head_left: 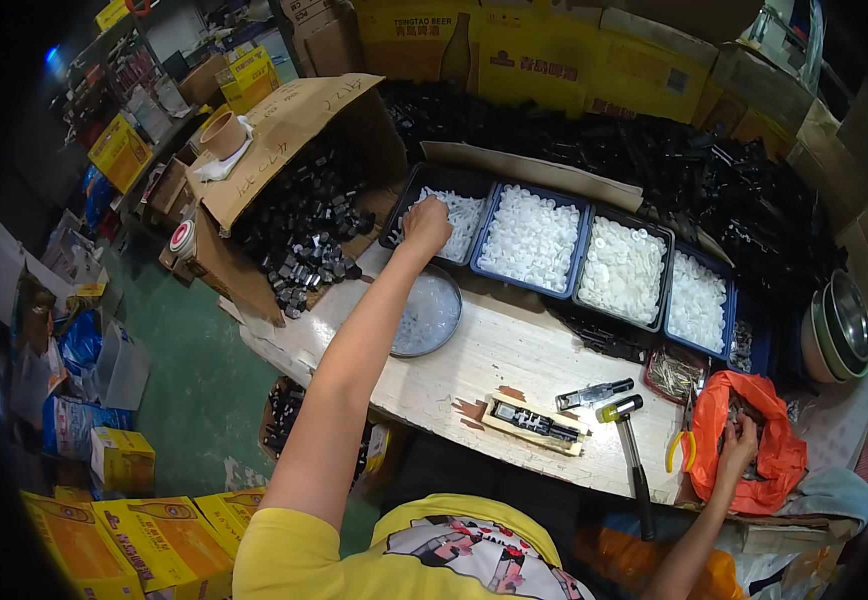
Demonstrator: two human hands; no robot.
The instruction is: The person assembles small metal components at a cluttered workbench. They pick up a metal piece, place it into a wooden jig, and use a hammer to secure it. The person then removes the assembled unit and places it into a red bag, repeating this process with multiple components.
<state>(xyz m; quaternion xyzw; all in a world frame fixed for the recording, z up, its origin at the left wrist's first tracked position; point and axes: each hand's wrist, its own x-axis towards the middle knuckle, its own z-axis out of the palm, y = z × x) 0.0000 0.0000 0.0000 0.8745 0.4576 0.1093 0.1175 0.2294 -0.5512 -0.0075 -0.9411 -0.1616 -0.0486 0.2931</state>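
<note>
My left hand (428,226) reaches into a black tray (391,236) of long white plastic pieces (461,215), its fingers bent down and drawn together; their tips are hidden. At the right, my right hand (739,450) dips into an open orange plastic bag (782,440) of small parts, fingers curled; what they grip, if anything, cannot be made out. Nearest to me lies a wooden holder (571,441) with a black and metal mechanism (536,424) in it. A similar metal part (595,394) sits behind it. Beside it lie a hammer (634,460) and yellow-handled pliers (692,451).
Blue and black trays (579,265) of white plastic parts line the back. A round metal pan (434,312) stands under my left forearm. A cardboard box (244,270) spills black parts at left. Metal pins fill a small tray (676,373); stacked bowls (839,320) stand far right.
</note>
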